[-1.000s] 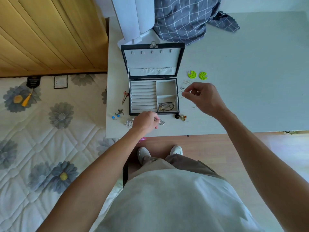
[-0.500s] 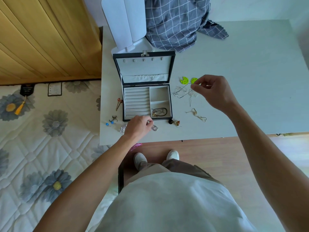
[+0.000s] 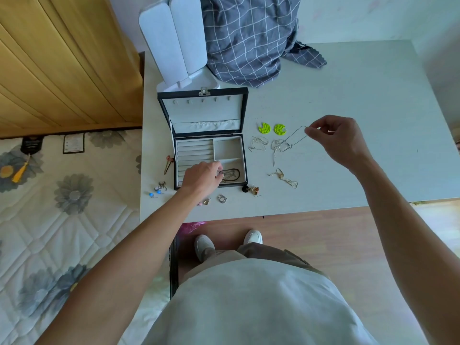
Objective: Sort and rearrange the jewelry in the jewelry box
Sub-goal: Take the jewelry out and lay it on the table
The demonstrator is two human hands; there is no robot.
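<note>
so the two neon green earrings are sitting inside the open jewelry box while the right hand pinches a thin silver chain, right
Not quite. In the head view the two neon green disc earrings lie on the white table, to the right of the open black jewelry box, not inside it. The rest holds: the right hand pinches the thin silver chain.

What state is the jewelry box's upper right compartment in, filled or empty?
Empty. Only bare grey lining shows in the upper right compartment of the jewelry box; a dark cord necklace lies in the compartment below it.
</note>
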